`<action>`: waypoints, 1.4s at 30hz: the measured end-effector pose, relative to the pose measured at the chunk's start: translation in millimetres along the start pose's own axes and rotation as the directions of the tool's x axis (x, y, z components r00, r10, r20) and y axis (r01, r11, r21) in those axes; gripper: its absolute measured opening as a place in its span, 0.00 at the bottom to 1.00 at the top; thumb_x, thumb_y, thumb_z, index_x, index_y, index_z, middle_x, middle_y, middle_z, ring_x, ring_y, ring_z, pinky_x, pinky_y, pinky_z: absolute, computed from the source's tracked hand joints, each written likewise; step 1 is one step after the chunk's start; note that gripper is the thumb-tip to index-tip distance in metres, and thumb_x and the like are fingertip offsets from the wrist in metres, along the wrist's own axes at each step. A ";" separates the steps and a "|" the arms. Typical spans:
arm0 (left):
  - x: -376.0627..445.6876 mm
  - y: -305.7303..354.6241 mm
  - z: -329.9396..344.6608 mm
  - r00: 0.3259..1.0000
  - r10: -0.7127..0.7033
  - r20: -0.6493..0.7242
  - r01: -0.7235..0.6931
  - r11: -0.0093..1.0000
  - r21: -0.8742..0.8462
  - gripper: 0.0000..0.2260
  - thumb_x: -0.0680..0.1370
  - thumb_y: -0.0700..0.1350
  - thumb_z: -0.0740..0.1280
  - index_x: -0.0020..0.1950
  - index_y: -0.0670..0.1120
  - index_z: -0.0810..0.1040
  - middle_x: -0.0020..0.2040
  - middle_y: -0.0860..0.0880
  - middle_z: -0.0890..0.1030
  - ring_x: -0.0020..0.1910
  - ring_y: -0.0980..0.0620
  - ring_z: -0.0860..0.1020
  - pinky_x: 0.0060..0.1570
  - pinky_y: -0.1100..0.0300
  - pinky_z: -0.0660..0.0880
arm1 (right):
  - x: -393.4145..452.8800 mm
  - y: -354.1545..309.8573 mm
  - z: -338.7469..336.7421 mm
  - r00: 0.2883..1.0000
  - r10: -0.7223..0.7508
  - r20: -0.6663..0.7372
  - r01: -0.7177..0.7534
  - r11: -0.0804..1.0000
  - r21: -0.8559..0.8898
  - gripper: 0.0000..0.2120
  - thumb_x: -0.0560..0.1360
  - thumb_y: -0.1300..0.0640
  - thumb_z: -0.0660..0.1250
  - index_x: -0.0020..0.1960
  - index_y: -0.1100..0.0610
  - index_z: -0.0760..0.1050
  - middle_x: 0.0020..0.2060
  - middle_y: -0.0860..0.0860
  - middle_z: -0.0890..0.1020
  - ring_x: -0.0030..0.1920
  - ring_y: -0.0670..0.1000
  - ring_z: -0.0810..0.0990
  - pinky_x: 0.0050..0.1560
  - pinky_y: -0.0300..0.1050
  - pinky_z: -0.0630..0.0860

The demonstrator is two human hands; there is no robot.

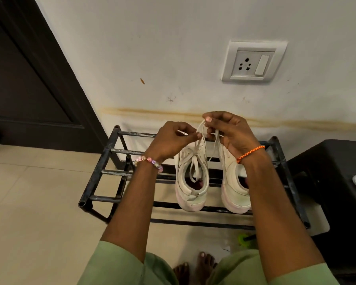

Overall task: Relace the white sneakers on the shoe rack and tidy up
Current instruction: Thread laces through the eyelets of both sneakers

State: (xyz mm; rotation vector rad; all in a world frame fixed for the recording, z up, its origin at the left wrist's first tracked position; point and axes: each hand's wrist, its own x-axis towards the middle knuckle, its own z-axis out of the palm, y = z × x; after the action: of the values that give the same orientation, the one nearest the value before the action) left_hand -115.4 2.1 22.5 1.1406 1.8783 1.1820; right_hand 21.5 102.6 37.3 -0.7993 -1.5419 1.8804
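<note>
Sneakers, a white pair, stand side by side on the top bars of the black metal shoe rack (103, 159) against the wall, the left sneaker (191, 182) already tied in a bow, the right sneaker (234, 182) partly behind the wrist. Above their toes the left hand (171, 140) pinches one end of the white lace (199, 128), while the right hand (228, 130) pinches the lace's loop between thumb and fingers.

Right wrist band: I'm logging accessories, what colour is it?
Orange, a braided thread band on the right wrist, seen in the head view.
</note>
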 end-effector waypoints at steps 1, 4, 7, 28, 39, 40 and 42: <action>1.7 -0.1 1.1 0.999 0.013 -0.032 -0.013 1.000 -0.013 0.05 0.72 0.49 0.73 0.43 0.49 0.83 0.40 0.51 0.83 0.40 0.54 0.80 0.42 0.55 0.76 | -0.8 -0.7 -2.7 1.000 -0.006 0.000 0.006 1.000 0.021 0.06 0.73 0.65 0.68 0.48 0.58 0.79 0.36 0.49 0.82 0.35 0.46 0.78 0.43 0.42 0.78; 2.9 -1.6 -1.1 0.996 -0.073 -0.050 0.062 0.980 -0.187 0.02 0.74 0.42 0.71 0.43 0.46 0.80 0.39 0.49 0.83 0.35 0.56 0.81 0.39 0.62 0.74 | -2.3 0.9 -10.2 0.997 -0.016 -0.077 0.022 0.997 0.079 0.07 0.74 0.66 0.66 0.49 0.58 0.79 0.38 0.51 0.84 0.36 0.47 0.80 0.41 0.41 0.79; 2.0 -1.3 -1.5 0.985 -0.170 -0.041 0.147 0.933 -0.329 0.01 0.76 0.40 0.68 0.46 0.43 0.77 0.41 0.48 0.84 0.36 0.54 0.81 0.42 0.59 0.74 | -0.2 5.8 -16.0 0.968 0.008 -0.252 0.033 0.987 0.159 0.04 0.74 0.65 0.68 0.46 0.58 0.79 0.35 0.50 0.85 0.34 0.46 0.81 0.37 0.39 0.78; -3.7 54.1 -46.1 0.913 -0.135 -0.384 -0.307 0.390 -0.868 0.06 0.81 0.39 0.60 0.50 0.40 0.77 0.43 0.43 0.84 0.43 0.45 0.84 0.41 0.58 0.80 | -6.2 34.1 12.9 0.987 0.116 0.111 0.005 0.667 -0.745 0.07 0.74 0.62 0.66 0.47 0.53 0.79 0.40 0.43 0.79 0.36 0.39 0.76 0.42 0.37 0.72; -2.5 6.3 -49.6 0.769 -0.547 -0.331 0.475 0.835 -0.278 0.21 0.79 0.40 0.63 0.71 0.36 0.64 0.63 0.39 0.72 0.60 0.45 0.71 0.62 0.51 0.71 | -4.3 27.1 5.4 0.999 0.019 0.044 0.015 0.738 -0.674 0.06 0.76 0.64 0.65 0.43 0.54 0.77 0.32 0.47 0.76 0.32 0.42 0.73 0.38 0.38 0.72; -4.7 4.5 -42.6 0.787 -0.562 -0.255 0.526 0.827 -0.200 0.24 0.78 0.41 0.65 0.72 0.36 0.62 0.66 0.39 0.70 0.63 0.43 0.70 0.63 0.50 0.71 | -4.7 21.1 7.9 1.000 0.009 0.020 0.004 0.822 -0.569 0.08 0.77 0.65 0.63 0.42 0.56 0.76 0.31 0.48 0.76 0.29 0.42 0.73 0.33 0.37 0.72; -6.2 3.8 -32.8 0.840 -0.521 -0.148 0.518 0.853 -0.061 0.26 0.77 0.44 0.68 0.71 0.38 0.65 0.65 0.41 0.72 0.62 0.45 0.72 0.58 0.52 0.73 | -6.3 4.9 12.9 1.000 -0.018 -0.024 0.012 0.972 -0.234 0.11 0.78 0.68 0.60 0.40 0.57 0.74 0.28 0.50 0.77 0.27 0.44 0.74 0.27 0.37 0.72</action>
State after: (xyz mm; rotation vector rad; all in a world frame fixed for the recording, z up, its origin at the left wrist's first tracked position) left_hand -139.2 -14.6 39.3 0.4704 2.1089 0.9884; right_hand 15.7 88.8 35.0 -0.9083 -1.7698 1.6904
